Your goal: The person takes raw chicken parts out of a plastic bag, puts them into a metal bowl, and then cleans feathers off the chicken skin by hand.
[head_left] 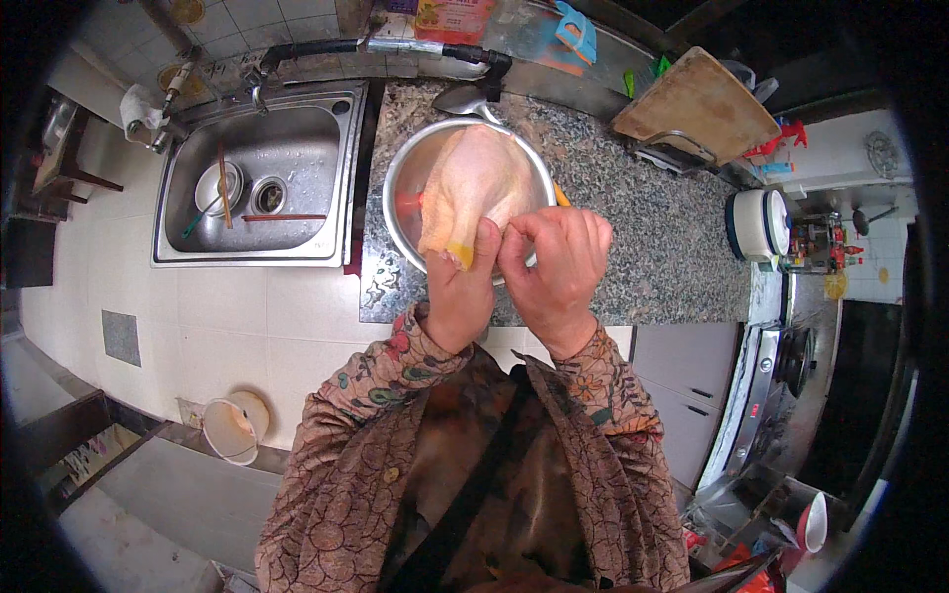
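Raw chicken [473, 183] sits mid-frame over the steel bowl [400, 173], long axis running top to bottom. Left hand [463, 287] grips its lower end, right hand [556, 265] pinches alongside.

The raw chicken [473, 188] looks pale, moist and slick inside a shiny steel bowl [405, 168]. The countertop [643, 227] is speckled polished granite. At nine o'clock sits a brushed-metal sink [188, 178]; at one o'clock, a worn, matt wooden cutting board [697, 107].
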The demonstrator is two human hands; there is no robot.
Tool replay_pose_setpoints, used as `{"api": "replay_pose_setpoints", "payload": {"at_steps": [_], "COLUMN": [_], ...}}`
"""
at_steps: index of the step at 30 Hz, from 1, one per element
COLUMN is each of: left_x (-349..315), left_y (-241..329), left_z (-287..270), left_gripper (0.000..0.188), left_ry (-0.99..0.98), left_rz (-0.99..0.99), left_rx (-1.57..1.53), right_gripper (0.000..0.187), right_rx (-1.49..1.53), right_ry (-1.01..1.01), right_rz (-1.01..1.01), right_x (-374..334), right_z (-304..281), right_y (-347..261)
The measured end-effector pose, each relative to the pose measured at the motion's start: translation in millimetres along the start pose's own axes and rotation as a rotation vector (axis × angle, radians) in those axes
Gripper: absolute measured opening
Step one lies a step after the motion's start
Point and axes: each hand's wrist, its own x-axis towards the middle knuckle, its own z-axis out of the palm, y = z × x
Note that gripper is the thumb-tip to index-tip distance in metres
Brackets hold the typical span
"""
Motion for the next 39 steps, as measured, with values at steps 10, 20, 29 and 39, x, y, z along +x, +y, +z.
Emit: {"api": "replay_pose_setpoints", "payload": {"at_steps": [10,20,29,39], "left_x": [1.9,2.7,-0.3,-2.6], "left_y": [-2.0,5.2,7.3,7.1], "left_z": [-3.5,-6.0,0.7,-0.5], "left_gripper": [0.038,0.034,0.030,0.031], "left_ry": [0.093,0.067,0.051,0.036], "left_rz": [-0.040,-0.079,-0.031,-0.080], "left_rx": [-0.067,-0.057,-0.058,-0.054], "right_gripper": [0.016,0.016,0.019,0.018], "right_rx": [0.107,0.114,0.015,0.078], "right_ry": [-0.030,-0.055,-0.051,-0.076], "right_rz": [0.176,-0.001,-0.068,-0.030], "right_x": [-4.9,2.0,0.7,-2.3], "right_z": [0.9,-5.3,-3.1,3.4], "right_y": [16.6,0.9,-2.6,4.6]}}
